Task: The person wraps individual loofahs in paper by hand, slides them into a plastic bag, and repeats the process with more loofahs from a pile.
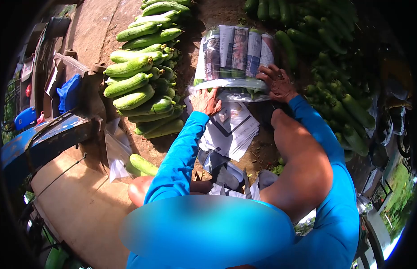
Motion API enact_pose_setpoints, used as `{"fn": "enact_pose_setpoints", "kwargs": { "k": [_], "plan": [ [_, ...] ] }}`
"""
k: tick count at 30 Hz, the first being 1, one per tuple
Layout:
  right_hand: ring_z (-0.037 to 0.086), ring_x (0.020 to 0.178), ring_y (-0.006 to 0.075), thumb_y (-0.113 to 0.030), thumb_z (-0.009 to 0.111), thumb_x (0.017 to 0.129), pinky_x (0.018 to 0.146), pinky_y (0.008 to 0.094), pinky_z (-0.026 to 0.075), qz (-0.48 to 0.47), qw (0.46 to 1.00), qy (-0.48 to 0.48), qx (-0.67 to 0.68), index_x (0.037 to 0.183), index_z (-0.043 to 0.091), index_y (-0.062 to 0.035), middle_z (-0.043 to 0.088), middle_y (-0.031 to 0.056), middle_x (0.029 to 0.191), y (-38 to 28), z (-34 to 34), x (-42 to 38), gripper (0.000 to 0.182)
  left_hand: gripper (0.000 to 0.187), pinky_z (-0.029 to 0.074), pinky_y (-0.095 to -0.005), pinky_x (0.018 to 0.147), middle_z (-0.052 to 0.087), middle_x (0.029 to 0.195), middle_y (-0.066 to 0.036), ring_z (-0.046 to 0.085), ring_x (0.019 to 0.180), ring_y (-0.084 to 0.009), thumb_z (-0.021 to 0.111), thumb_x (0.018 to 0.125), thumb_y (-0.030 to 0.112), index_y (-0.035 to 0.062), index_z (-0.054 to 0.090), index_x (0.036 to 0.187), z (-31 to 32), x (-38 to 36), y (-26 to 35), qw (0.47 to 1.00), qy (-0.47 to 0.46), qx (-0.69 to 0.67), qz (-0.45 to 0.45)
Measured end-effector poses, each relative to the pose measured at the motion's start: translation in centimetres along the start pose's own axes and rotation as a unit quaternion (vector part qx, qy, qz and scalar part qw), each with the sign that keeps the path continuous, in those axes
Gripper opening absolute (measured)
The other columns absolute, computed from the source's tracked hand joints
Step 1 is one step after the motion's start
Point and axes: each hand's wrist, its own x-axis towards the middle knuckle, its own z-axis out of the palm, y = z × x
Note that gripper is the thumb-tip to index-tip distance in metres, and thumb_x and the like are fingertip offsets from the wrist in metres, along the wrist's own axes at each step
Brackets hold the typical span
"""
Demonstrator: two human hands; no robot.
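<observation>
In front of me lies a clear plastic bag (237, 84) packed with long green gourds, several of them wrapped in newspaper sheets (240, 47). Its near edge is a shiny band of gathered plastic. My left hand (206, 101) is at the near left corner, fingers closed on that edge. At the right side, my right hand (277, 83) has its bent fingers over the bag, gripping the plastic; some fingertips are hidden. Beneath and nearer to me, loose newspaper sheets (231, 130) lie spread on the ground.
A tall pile of green gourds (137, 85) stands to the left. More gourds (338, 103) lie in shade to the right. One loose gourd (143, 165) rests beside white plastic (118, 150) near my left knee. A blue metal beam (47, 141) juts in at left.
</observation>
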Motion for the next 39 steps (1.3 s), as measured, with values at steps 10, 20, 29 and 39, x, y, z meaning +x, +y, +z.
{"fn": "enact_pose_setpoints", "kwargs": {
  "k": [10,20,29,39],
  "plan": [
    [0.017,0.150,0.0347,-0.032,0.075,0.069,0.101,0.0565,0.044,0.084,0.992,0.024,0.096,0.147,0.037,-0.0309,0.022,-0.0020,0.162,-2.1,-0.2,-1.8,0.087,0.054,0.050,-0.0444,0.084,0.061,0.109,-0.020,0.062,0.097,-0.0356,0.065,0.084,0.021,0.0051,0.049,0.133,1.3,-1.9,-2.5,0.954,0.159,-0.250,0.044],
    [0.045,0.127,0.0371,-0.014,0.064,0.074,0.104,0.0515,0.045,0.172,0.960,0.039,0.218,0.149,0.036,-0.0320,0.034,0.0108,0.148,-3.2,-2.5,-3.9,0.083,0.062,0.042,-0.0472,0.098,0.055,0.118,-0.023,0.052,0.112,-0.0394,0.066,0.083,0.021,0.0063,0.044,0.138,1.9,-0.7,-4.1,0.957,0.202,-0.207,-0.020],
    [0.051,0.117,0.0389,-0.012,0.065,0.077,0.100,0.0475,0.045,0.158,0.950,0.109,0.247,0.132,0.051,-0.0113,0.049,0.0160,0.125,-3.3,-2.0,-3.5,0.057,0.047,0.050,-0.0411,0.075,0.059,0.094,-0.016,0.060,0.081,-0.0277,0.065,0.082,0.012,0.0037,0.051,0.127,3.4,-5.4,-2.2,0.893,0.195,-0.396,-0.084],
    [0.056,0.104,0.0355,-0.022,0.066,0.082,0.091,0.0463,0.045,0.208,0.937,0.020,0.280,0.104,0.056,-0.0062,0.056,0.0166,0.107,-2.4,0.0,-5.0,0.029,0.056,0.043,-0.0432,0.101,0.056,0.113,-0.019,0.056,0.108,-0.0307,0.063,0.082,0.018,0.0058,0.043,0.133,5.4,-2.0,-3.2,0.882,0.240,-0.367,-0.171]
  ]
}}
